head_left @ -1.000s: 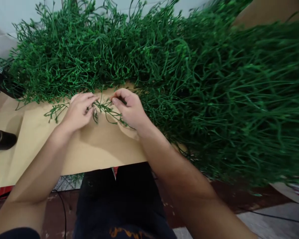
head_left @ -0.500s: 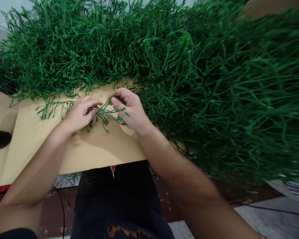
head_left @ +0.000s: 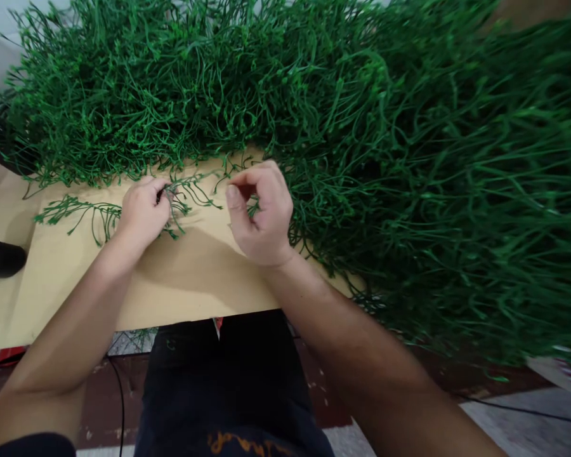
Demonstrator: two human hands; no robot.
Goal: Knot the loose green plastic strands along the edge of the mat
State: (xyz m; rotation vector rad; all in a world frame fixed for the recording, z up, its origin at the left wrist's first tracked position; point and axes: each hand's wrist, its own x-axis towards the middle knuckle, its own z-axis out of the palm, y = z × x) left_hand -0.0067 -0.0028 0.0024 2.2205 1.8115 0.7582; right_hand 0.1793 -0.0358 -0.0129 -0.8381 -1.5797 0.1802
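Note:
My left hand [head_left: 145, 212] is closed around a small bunch of green artificial grass stems [head_left: 65, 208] above the tan board [head_left: 195, 279]. Forked tips stick out of the grip on both sides, to the left and to the right. My right hand [head_left: 264, 219] is apart from the bunch, its thumb and forefinger curled together in a pinch. Whatever may sit between those fingertips is too small to make out. Just behind and to the right of both hands lies a big heap of the same green stems [head_left: 185, 95].
The heap spreads across the back and down the whole right side. A black cup [head_left: 7, 259] stands at the left, with a dark object [head_left: 9, 146] behind it. The board's front edge is above my dark-clothed lap [head_left: 223, 381]. A cable [head_left: 121, 400] hangs below.
My right hand has come away from the bunch, moving right, and its fingers are more curled. My left hand has shifted slightly left with the stems, and its fingers have closed more.

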